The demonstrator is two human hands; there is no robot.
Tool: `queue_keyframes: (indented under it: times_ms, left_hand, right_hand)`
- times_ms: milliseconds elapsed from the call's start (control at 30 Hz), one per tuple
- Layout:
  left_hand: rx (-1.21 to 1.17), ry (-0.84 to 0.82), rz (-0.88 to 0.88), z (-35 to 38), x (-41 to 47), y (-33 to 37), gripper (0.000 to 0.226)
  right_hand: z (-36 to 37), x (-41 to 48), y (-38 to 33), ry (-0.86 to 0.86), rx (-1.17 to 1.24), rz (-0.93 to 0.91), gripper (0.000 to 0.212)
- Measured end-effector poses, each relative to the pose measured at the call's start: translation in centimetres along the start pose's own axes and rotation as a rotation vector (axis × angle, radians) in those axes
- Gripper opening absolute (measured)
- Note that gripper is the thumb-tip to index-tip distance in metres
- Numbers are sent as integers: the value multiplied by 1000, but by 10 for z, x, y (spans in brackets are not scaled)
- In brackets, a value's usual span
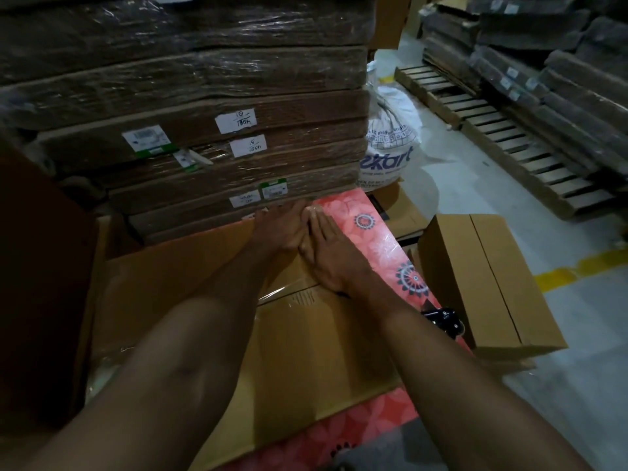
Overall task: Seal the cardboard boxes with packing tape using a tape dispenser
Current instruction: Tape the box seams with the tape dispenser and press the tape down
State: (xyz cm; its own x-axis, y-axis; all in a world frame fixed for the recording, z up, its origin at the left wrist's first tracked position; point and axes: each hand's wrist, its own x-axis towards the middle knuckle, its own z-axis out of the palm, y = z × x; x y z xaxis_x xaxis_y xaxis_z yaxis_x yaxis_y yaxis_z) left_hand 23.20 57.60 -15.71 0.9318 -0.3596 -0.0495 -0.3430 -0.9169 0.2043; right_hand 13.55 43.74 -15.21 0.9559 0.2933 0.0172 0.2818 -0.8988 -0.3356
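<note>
Just beyond the fingertips the wrapped cardboard stack [204, 107] rises close, with open floor [458, 178] to the right. The left hand [282, 229] and right hand [326, 246] lie side by side, fingers straight, pressing the clear tape [292, 288] at the far edge of the cardboard box [306, 351] on the pink floral table [370, 229]. The tape dispenser [443, 321] lies right of the right forearm.
</note>
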Motion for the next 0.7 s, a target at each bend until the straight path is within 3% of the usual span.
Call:
queue_keyframes:
  times_ms: [167,300,400,467,700]
  left_hand:
    - [1,-26,-38,-1,-2,6,44]
    - [-9,-55,-95,-8,-13,15,48]
    - [62,57,53,-2,-44,46,63]
    - [108,38,195,12,-76,72,66]
    - [-10,1,136,22,-116,82,57]
  right_hand:
    - [-7,-87,-13,-32,84,168,69]
    - [0,-150,-31,-45,11,305,70]
    - [7,-158,-29,12,6,321,71]
    - [9,-155,-24,20,-10,310,71]
    - [18,-183,-34,181,-105,341,67]
